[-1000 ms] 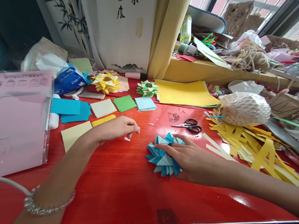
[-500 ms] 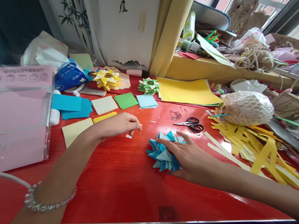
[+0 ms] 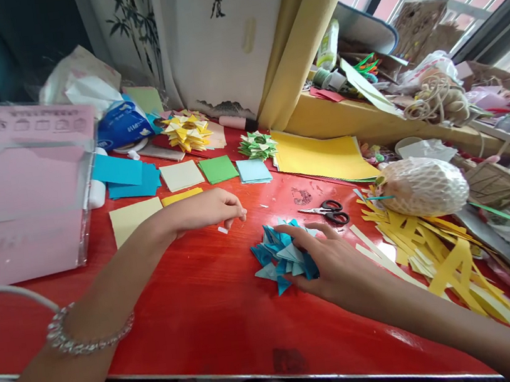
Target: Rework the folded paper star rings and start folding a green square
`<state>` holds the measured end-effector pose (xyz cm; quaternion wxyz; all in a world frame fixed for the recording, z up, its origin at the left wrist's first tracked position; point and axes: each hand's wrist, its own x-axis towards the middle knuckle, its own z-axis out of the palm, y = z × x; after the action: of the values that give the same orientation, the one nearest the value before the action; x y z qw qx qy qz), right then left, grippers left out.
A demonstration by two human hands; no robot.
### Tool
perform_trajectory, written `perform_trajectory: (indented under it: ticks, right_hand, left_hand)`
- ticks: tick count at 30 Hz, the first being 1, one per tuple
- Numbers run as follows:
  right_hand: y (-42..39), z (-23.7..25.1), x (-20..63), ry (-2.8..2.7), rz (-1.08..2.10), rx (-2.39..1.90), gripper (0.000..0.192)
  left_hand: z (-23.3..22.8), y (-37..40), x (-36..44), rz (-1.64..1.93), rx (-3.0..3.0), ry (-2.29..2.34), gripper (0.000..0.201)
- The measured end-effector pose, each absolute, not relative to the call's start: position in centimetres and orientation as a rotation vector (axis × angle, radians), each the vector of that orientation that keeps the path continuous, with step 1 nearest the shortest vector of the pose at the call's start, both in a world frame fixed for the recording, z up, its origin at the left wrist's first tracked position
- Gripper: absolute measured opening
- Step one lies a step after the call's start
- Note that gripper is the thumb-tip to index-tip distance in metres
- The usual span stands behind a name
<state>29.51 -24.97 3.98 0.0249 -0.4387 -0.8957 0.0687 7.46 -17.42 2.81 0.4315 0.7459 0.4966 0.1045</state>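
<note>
A spiky folded-paper ring (image 3: 279, 252) in dark and light blue rests on the red tabletop. My right hand (image 3: 322, 258) grips its right side, with the fingers over the top and the thumb low at the near edge. Part of the ring is hidden under this hand. To its upper left, my left hand (image 3: 213, 211) hovers over the table with its fingers curled together, and nothing shows in them. A small white paper scrap (image 3: 223, 229) lies just below those fingertips. Black-handled scissors (image 3: 332, 211) lie beyond my right hand.
Square paper stacks, including a green one (image 3: 218, 169) and a light blue one (image 3: 253, 171), line the back. Behind them sit a yellow paper ring (image 3: 186, 132) and a green one (image 3: 258, 145). Yellow strips (image 3: 450, 265) and a net-wrapped bundle (image 3: 425, 186) crowd the right.
The blue ring has turned under my right hand, so different points face me and a light one now sticks out to the lower left. My left hand has stayed nearly in place.
</note>
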Motion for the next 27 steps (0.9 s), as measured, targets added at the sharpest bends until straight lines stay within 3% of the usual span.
perform_trajectory:
  ticks: [17,27]
  right_hand:
    - [-25.5,2.3,26.8,-2.794,-0.143,-1.445,0.058]
    - [-25.9,2.3,26.9,-2.801,-0.177,-1.421,0.056]
  left_hand:
    - [2.6,-17.4,7.1,0.322,1.88,1.172,0.024]
    - [2.7,-17.4,7.1,0.355,1.881,1.173,0.023]
